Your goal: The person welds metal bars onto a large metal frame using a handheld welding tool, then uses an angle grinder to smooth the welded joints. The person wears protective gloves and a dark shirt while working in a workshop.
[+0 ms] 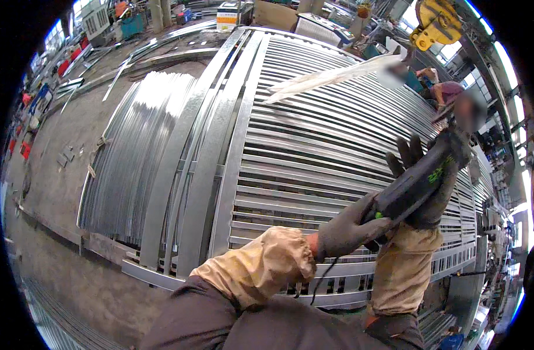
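Note:
A black corded angle grinder (pixel 415 184) with green markings slants up to the right above a large metal grating. My left hand (pixel 348 227), in a dark grey glove, is wrapped round its rear end, and a black cord hangs below the wrist. My right hand (pixel 428 211), also gloved, supports the body from beneath and behind, several of its fingers showing past the far side. The grinder's front end lies near a blurred patch, so its head cannot be made out. Below both hands, the galvanised grating (pixel 313 169) has many parallel bars within a wide frame.
A stack of thin metal strips (pixel 139 157) lies left of the grating, beside long flat beams (pixel 211 157). Whitish sheeting (pixel 331 79) stretches over the far bars. A yellow crane hook block (pixel 436 26) hangs at the upper right, with a person in purple (pixel 445 93) bent below it.

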The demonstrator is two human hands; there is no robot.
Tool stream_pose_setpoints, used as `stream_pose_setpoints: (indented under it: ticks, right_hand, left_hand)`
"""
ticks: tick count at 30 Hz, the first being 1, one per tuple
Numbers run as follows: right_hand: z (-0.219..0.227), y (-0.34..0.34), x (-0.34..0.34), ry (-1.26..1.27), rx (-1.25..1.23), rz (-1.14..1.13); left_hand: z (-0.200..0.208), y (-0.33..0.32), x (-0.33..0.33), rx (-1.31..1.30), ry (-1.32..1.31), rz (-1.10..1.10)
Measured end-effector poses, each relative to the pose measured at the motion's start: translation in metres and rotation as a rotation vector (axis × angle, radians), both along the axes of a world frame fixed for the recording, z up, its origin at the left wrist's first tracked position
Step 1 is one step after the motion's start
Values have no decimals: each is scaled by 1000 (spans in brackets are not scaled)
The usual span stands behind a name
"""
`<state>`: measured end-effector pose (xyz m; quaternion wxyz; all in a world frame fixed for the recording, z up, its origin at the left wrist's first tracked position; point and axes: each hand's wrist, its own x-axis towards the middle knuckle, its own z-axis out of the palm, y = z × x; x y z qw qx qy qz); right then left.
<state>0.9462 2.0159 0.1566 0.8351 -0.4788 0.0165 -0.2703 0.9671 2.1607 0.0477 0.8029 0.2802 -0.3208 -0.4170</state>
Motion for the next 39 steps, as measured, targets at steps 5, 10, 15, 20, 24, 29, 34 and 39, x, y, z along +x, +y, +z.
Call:
stream_pose_setpoints:
  ticks: [5, 10, 15, 20, 24, 29, 34, 39]
  right_hand:
    - [12, -2, 4, -171, 117, 487]
    - [59, 19, 48, -242, 23, 571]
    - [49, 38, 114, -114, -45, 462]
    - [-22, 38, 203, 234, -17, 428]
    - [-60, 30, 257, 339, -97, 468]
    - [-63, 15, 333, 412, -384, 432]
    - [1, 1, 433, 204, -577, 479]
    - [-5, 14, 487, 204, -684, 442]
  left_hand:
    - [32, 29, -6, -101, -206, 134]
    - [59, 52, 24, -146, -246, 121]
    - [40, 45, 54, -77, -60, 294]
    - [-26, 31, 107, 7, 152, 421]
    - [-63, 16, 143, -22, 290, 434]
    - [-78, -15, 212, -93, 262, 503]
    - [-25, -41, 320, -371, 150, 607]
    - [-27, -53, 397, -457, 10, 616]
